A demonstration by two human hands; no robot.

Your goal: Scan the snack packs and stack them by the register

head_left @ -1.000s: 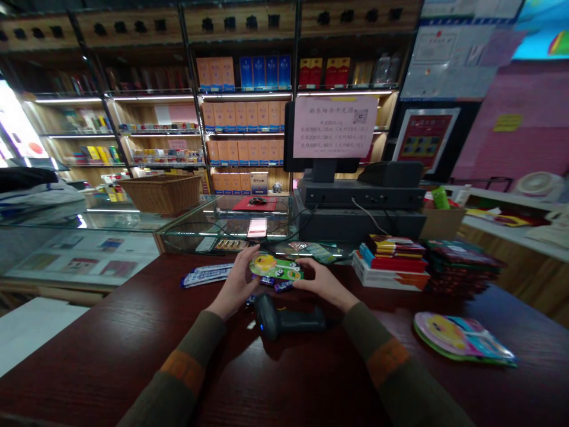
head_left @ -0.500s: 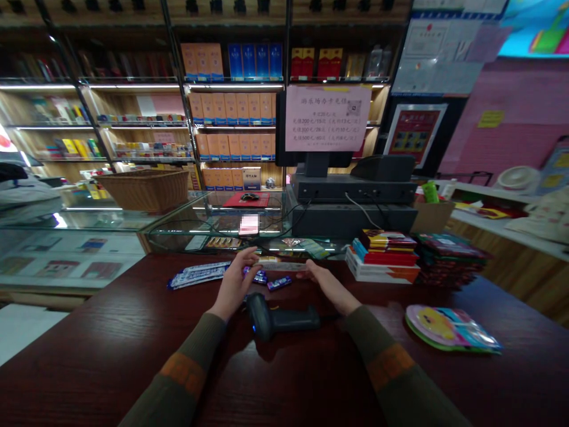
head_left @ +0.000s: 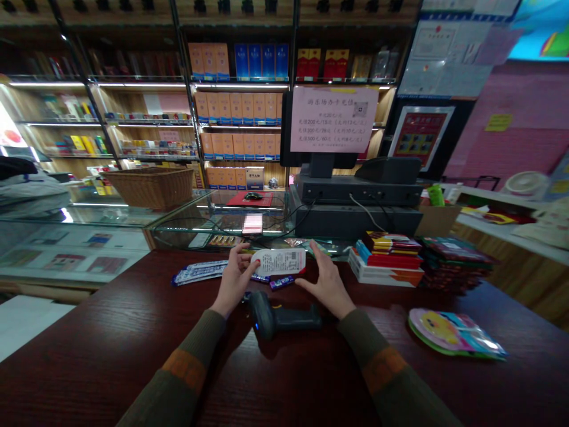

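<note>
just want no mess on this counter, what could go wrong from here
The white-backed package could slip or swing: only the left hand seems to grip it, at one end, while the right hand is open beside it. It might drop onto the small purple packets near it. Either hand might also knock the dark scanner lying close to both.

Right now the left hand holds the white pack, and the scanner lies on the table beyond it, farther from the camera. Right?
Wrong on the scanner: the head view shows it nearer the camera than the white pack. The left hand does hold the pack, and the scanner does lie on the table.
</note>
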